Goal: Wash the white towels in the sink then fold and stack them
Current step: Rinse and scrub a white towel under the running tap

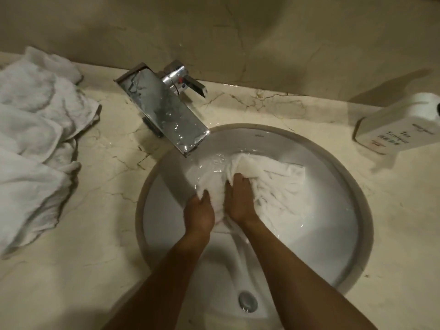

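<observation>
Right now I have both hands down in the sink (357, 210), working one towel (273, 184) under the tap (166, 115). My left hand (201, 211) has its fingers curled round a bunched fold at the towel's left edge, thumb on top. My right hand (239, 198) sits just beside it, fingers dug into the cloth and pinching a ridge of it. The two hands nearly touch, knuckles up, forearms coming in from the near edge and converging over the bowl.

The towel lies crumpled in the far half of the sink, spreading to the right of my hands, with water running onto it from the spout. I judge it soaked, so it should be heavy and limp, sagging wherever I lift it and dripping freely. Terry cloth grips well even wet, so slipping is not my worry; weight and stretch are. I would take hold by gathered handfuls, as now, for scrubbing and wringing, and move to the corners only when it comes to folding.

On the tabletop (107, 234) to the left lies a pile of towels (35, 127), loose and unfolded; I cannot tell whether they are washed. At far right stands a white bottle (392, 129). The drain (247, 301) is near me.
</observation>
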The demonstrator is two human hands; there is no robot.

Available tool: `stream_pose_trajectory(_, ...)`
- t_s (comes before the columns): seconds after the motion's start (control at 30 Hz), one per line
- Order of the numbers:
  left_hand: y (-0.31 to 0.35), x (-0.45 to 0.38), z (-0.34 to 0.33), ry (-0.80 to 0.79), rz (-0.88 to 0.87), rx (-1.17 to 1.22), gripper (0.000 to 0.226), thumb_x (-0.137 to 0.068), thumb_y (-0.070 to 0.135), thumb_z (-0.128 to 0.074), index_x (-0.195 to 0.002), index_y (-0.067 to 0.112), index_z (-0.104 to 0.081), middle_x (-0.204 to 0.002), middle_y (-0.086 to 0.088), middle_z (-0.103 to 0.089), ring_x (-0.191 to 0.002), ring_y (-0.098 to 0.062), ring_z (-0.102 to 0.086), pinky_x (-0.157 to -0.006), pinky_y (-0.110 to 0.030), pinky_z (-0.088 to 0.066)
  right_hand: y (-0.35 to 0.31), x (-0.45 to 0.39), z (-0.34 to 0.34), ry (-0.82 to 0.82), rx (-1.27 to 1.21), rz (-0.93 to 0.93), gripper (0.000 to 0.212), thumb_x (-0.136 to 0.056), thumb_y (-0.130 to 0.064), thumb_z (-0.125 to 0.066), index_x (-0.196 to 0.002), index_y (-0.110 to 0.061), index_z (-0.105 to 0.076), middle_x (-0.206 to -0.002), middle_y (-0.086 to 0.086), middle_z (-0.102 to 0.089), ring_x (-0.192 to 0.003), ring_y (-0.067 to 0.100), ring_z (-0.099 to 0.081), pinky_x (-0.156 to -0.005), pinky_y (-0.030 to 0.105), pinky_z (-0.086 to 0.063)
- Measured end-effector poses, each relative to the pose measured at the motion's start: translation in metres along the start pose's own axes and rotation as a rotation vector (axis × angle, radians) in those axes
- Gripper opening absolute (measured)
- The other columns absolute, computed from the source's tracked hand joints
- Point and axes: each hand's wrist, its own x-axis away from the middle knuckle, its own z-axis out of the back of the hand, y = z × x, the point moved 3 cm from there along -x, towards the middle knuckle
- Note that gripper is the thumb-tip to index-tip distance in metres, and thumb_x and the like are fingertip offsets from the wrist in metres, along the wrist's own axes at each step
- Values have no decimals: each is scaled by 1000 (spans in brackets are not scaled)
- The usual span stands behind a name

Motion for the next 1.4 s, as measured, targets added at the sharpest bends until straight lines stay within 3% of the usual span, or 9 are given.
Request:
stream_pose_trajectory(0.2,12,-14,28,186,3,164,42,-102,33,-52,-116,-5,-66,-116,-26,-67,-112,-39,-62,-97,-40,-48,44,-17,77,376,-178,-377,20,-107,-15,-36,-112,1,-47,-108,22,-61,-109,42,-58,-78,35,-36)
stream_pose_trajectory(0.4,25,-6,-18,-249,-108,-23,39,-105,26,-44,-141,12,-51,-128,-2,-59,-127,-27,-54,-102,-29,-39,4,2,20,-36,-232,-173,37,-107,-24,-45,-138,-5,-52,-135,8,-58,-133,32,-49,-104,32,-35)
stream_pose_trajectory(0.5,31,-17,-21,-262,-80,-35,43,-106,27,-41,-148,22,-44,-146,-2,-51,-133,-23,-50,-108,-27,-36,-2,4,-11,-81,-491,-292,38,-105,-25,-44,-138,-9,-53,-134,9,-62,-127,25,-57,-108,36,-43)
stream_pose_trajectory(0.7,19,-6,-10,-200,-51,141,31,-101,35,-49,-115,15,-69,-110,-3,-73,-102,-15,-69,-96,-34,-52,-11,8,-12,-96,-609,-333,33,-105,-39,-44,-129,-18,-49,-126,-8,-57,-121,11,-53,-104,14,-39)
stream_pose_trajectory(0.8,21,5,-8,-216,-115,154,26,-104,27,-48,-118,18,-68,-108,4,-73,-100,-5,-67,-95,-26,-51,-16,-1,-15,-25,-768,-418,54,-102,-49,-40,-143,-14,-45,-141,-2,-52,-127,16,-53,-113,34,-39)
stream_pose_trajectory(0.97,24,-16,19,-86,102,156,41,-105,26,-45,-135,0,-52,-136,-22,-57,-113,-25,-58,-92,-33,-45,-38,35,-33,-176,-777,-339,23,-92,-36,-54,-93,-19,-70,-91,0,-71,-89,16,-68,-87,41,-54)
stream_pose_trajectory(1.17,26,12,14,-197,-57,121,18,-102,24,-51,-105,20,-68,-101,-1,-72,-98,-22,-69,-88,-34,-53,-24,3,-4,-145,-68,-49,36,-105,-40,-40,-121,-9,-51,-116,16,-67,-110,37,-63,-92,44,-48)
stream_pose_trajectory(1.27,23,-2,30,-18,-76,48,21,-101,22,-55,-106,7,-69,-104,-4,-69,-102,-23,-66,-80,-27,-47,-3,-13,23,-31,409,-8,28,-107,-28,-35,-129,-12,-40,-109,15,-68,-99,39,-65,-76,41,-45)
stream_pose_trajectory(1.4,29,-16,55,216,-270,-57,34,-102,24,-52,-109,-5,-69,-101,-25,-70,-96,-37,-67,-83,-36,-49,32,-18,79,302,512,-72,41,-103,-24,-40,-144,-15,-39,-105,15,-66,-87,37,-64,-65,35,-39)
